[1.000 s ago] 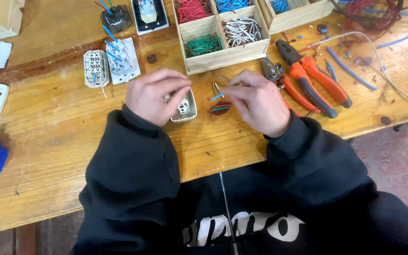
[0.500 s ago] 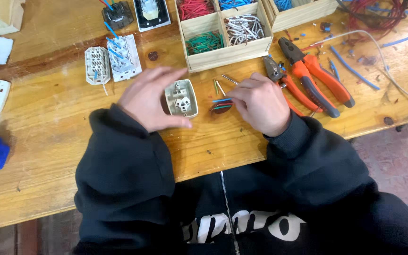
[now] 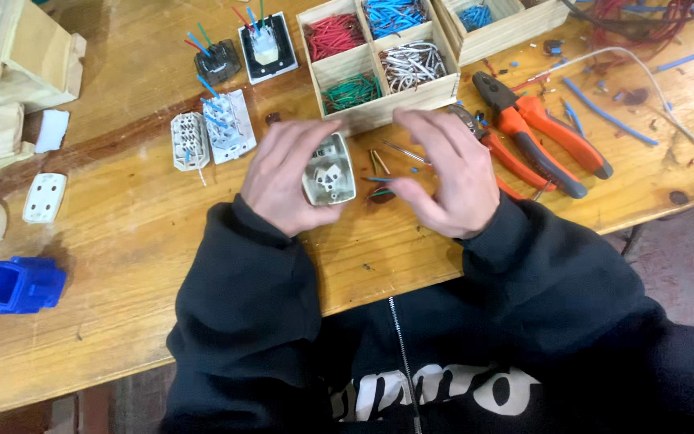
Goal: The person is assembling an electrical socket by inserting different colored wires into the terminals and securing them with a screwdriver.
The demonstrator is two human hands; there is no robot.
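1. Since the earlier frame, the left hand [image 3: 283, 181] has turned the white socket [image 3: 329, 170] face-up; its fingers clamp the socket.
2. Right hand [image 3: 447, 177] hovers beside it, fingers spread apart over short wire pieces [image 3: 379, 186].
3. Bare bench [image 3: 138, 233] lies open to the left; a wooden tray [image 3: 379, 100] of coloured wires sits just behind the hands, orange pliers [image 3: 540, 137] to the right.

A black zipped hoodie with long sleeves and white chest lettering.

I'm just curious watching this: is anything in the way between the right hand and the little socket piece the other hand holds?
Nothing visible: the right hand hovers beside the small white plastic socket insert in the left hand, with only bare wooden table between them.
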